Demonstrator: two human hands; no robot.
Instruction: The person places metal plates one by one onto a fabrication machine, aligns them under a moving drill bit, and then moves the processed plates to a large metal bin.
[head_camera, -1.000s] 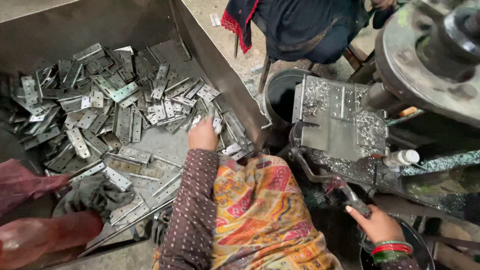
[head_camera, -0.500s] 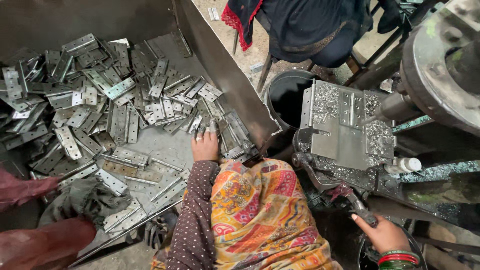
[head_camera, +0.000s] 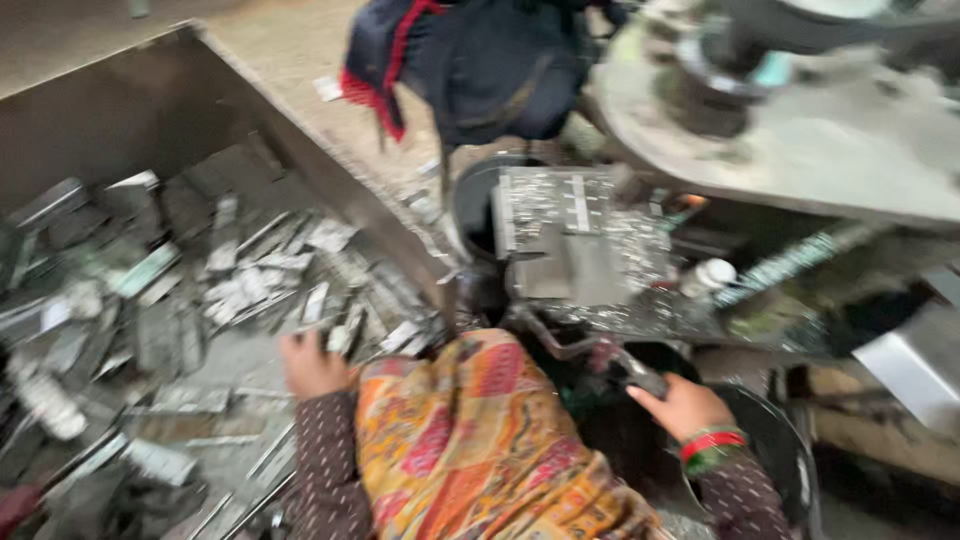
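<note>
Fingers (head_camera: 330, 345) of left hand (head_camera: 312, 365) on metal strips (head_camera: 240, 290) | right hand (head_camera: 685, 405) gripping lever (head_camera: 625, 368)

Flat grey metal pieces (head_camera: 240, 285) lie heaped and blurred in the open metal bin on the left. A dark handle (head_camera: 640, 378) slants near the right, beneath the grey press block.

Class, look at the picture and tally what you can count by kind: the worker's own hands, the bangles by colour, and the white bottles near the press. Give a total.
Hands: 2, the left hand among the blurred metal plates and the right hand on the dark lever handle
Red bangles: 1
Green bangles: 1
White bottles: 1
Total: 5
</note>
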